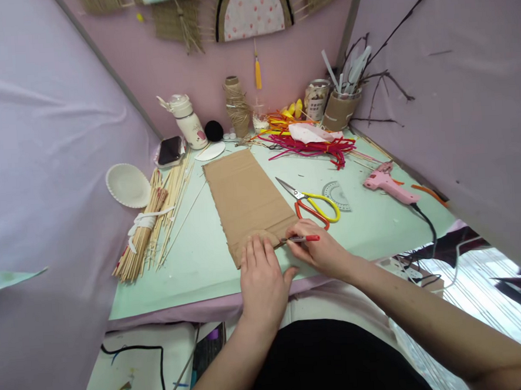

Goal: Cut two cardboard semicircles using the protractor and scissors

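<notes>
A sheet of brown cardboard [246, 190] lies on the pale green table in front of me. My left hand [263, 274] rests flat at its near edge, fingers stretched out over a small rounded cardboard piece [266, 237]. In my right hand [317, 250] is a pen with a red end [309, 238], pinched between the fingers. Its tip meets the cardboard just right of the rounded piece. Scissors with one yellow and one orange handle [307, 201] lie partly open beyond my right hand. Beside them is a clear protractor [336, 196].
Bundled wooden sticks [145, 231] and a white plate [128, 185] are at left. A bottle [189, 123], phone [170, 150] and twine spool [237, 108] stand behind. Red strips [314, 147] lie at back right, near a pink glue gun [390, 184] whose cord hangs off the table.
</notes>
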A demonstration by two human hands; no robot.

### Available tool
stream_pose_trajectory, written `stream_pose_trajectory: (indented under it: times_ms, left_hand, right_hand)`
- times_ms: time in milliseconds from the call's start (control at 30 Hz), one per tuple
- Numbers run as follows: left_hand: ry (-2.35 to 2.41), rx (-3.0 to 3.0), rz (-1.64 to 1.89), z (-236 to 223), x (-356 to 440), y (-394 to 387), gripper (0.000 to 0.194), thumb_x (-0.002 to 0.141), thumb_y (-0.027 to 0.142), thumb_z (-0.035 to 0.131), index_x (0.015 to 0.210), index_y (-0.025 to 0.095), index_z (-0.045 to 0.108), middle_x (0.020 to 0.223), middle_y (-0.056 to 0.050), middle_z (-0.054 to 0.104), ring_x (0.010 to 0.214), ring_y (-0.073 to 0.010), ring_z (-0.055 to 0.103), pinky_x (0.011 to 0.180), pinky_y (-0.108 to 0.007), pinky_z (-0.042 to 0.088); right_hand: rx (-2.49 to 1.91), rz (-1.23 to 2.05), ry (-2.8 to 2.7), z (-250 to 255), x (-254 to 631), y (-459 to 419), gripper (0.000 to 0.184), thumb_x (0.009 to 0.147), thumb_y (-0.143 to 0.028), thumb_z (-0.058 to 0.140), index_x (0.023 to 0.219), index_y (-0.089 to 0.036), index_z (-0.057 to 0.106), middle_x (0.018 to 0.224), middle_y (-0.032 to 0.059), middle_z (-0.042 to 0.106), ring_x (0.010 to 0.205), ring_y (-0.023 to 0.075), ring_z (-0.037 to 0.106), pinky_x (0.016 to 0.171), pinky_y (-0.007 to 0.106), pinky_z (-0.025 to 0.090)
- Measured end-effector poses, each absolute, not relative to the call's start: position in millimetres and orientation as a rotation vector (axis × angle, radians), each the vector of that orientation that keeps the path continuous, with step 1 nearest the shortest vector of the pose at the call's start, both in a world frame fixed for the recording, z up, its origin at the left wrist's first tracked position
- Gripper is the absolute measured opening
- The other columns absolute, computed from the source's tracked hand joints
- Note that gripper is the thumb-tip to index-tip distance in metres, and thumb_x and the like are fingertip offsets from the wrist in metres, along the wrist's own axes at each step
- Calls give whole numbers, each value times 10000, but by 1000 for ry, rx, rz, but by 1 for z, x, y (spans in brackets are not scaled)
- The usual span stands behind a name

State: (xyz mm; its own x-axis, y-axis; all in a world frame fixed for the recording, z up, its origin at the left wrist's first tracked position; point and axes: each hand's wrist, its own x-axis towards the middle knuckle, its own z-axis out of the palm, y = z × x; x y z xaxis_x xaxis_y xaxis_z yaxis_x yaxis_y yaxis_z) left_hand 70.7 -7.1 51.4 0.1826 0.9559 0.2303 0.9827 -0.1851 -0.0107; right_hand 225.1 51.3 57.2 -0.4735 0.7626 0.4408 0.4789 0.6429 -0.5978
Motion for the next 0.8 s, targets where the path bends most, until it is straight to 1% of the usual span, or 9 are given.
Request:
stream_pose_trajectory:
  times_ms: [133, 367, 500, 600, 700, 733, 800]
  left_hand:
    - [-1904, -2307, -240, 52, 71, -7, 692, 797, 438, 665, 1300, -12, 510, 1363, -293, 505, 1293, -383, 466, 1046, -489, 397]
    - [-1889, -2293, -244, 53, 70, -7, 623, 814, 371, 635, 1305, 10, 508, 1363, -272, 513, 1301, -368, 460, 1042, -485, 402]
    - [-1864, -2302, -264, 52, 70, -7, 707, 793, 439, 667, 1301, -25, 501, 1349, -289, 516, 1279, -387, 474, 1040, -487, 408]
    - [-1849, -2310, -308, 51, 67, -8, 751, 783, 495, 669, 1305, -16, 494, 1359, -290, 506, 1280, -389, 472, 1043, -495, 406]
    - [-1838, -2345, -363, 49, 63, -13, 721, 805, 467, 654, 1327, 8, 465, 1395, -274, 478, 1310, -375, 443, 1047, -504, 404]
    - [-1835, -2364, -382, 49, 61, -16, 706, 816, 448, 645, 1338, 15, 450, 1409, -266, 466, 1324, -369, 428, 1048, -504, 406]
    - [-1829, -2397, -417, 48, 59, -21, 679, 839, 408, 623, 1364, 31, 415, 1431, -251, 447, 1349, -357, 400, 1053, -505, 407]
  right_hand:
    - [-952, 496, -2154, 56, 225, 48, 70, 913, -189, 480, 867, -221, 523, 735, 32, 602, 744, 202, 554, 701, 345, 456]
    - [-942, 528, -2127, 54, 226, 35, 82, 900, -179, 482, 845, -232, 510, 733, 24, 590, 705, 195, 541, 708, 357, 458]
    - [-912, 475, -1982, 55, 232, 29, 74, 907, -185, 486, 871, -242, 516, 760, 26, 611, 718, 195, 554, 738, 380, 468]
    - [-933, 475, -1885, 53, 236, 29, 96, 909, -181, 496, 947, -251, 550, 795, 34, 643, 754, 207, 585, 771, 407, 480]
    - [-950, 563, -1858, 47, 235, 31, 235, 934, -156, 437, 1108, -266, 551, 829, 37, 676, 798, 210, 630, 773, 400, 502]
    - [-962, 585, -1872, 45, 234, 32, 256, 940, -152, 420, 1131, -269, 545, 853, 41, 688, 819, 211, 642, 773, 397, 507]
    - [-990, 605, -1942, 43, 229, 34, 193, 935, -187, 466, 1091, -262, 551, 956, 62, 709, 886, 228, 653, 800, 416, 506]
